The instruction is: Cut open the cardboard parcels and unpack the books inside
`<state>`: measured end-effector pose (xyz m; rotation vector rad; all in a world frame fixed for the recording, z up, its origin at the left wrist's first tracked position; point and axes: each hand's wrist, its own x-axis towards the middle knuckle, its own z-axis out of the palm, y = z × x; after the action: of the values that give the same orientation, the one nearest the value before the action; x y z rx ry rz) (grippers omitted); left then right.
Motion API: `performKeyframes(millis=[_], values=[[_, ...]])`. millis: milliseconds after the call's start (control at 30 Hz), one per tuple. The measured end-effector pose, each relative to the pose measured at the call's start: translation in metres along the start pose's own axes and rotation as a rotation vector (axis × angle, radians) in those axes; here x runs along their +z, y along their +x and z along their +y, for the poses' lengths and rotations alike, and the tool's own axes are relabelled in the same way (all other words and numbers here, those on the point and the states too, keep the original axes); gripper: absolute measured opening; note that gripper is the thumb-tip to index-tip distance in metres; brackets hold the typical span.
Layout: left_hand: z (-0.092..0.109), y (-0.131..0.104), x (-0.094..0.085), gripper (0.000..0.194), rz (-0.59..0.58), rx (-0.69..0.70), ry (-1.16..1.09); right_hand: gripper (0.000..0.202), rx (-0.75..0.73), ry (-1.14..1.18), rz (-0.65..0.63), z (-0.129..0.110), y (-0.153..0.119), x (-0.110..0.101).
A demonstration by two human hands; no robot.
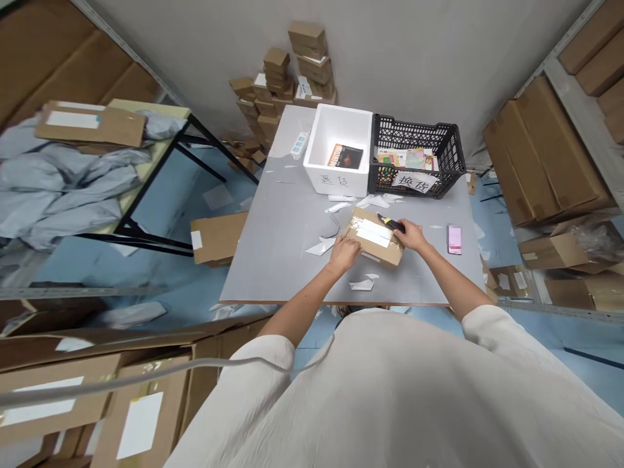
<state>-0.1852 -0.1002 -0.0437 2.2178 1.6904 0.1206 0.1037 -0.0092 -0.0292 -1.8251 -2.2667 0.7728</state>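
A taped brown cardboard box (374,236) with a white label lies on the grey table (273,240), in front of me. My left hand (345,253) grips the box at its left corner, fingers bent over the edge. In my right hand (412,235) is a black and yellow utility knife (391,223), held over the box's right part, its tip pointing to the upper left. The fingers of my right hand are closed round its handle. Torn white paper scraps (322,246) lie around the box.
Behind the box stand a white foam bin (336,178) and a black crate (418,170), both holding printed items. A phone (454,239) lies on the table's right side, a power strip (299,145) at the back left. Cartons stand on the floor and shelves around.
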Motion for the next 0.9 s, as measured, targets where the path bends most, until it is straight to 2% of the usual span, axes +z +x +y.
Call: performKeyframes(millis=[167,300,400,533,700,900], values=[[0.002,0.010,-0.004,0.044,-0.040,-0.098,0.019,0.049,0.046,0.052,0.021,0.011,-0.035,0.003],[0.005,0.020,-0.005,0.041,-0.020,-0.155,-0.043,0.048,0.091,0.160,0.037,0.011,-0.057,0.017],[0.004,0.027,-0.005,0.037,-0.009,-0.202,-0.112,0.047,0.102,0.270,0.024,0.007,-0.068,0.028],[0.004,0.030,-0.008,0.044,-0.037,-0.236,-0.133,0.043,0.093,0.370,0.013,0.005,-0.073,0.037],[0.024,0.027,-0.007,0.053,0.057,-0.202,-0.142,0.044,0.087,0.396,0.135,0.013,-0.053,0.036],[0.068,0.027,0.005,0.069,-0.039,-0.097,-0.193,0.042,-0.007,0.358,0.149,0.023,0.010,0.022]])
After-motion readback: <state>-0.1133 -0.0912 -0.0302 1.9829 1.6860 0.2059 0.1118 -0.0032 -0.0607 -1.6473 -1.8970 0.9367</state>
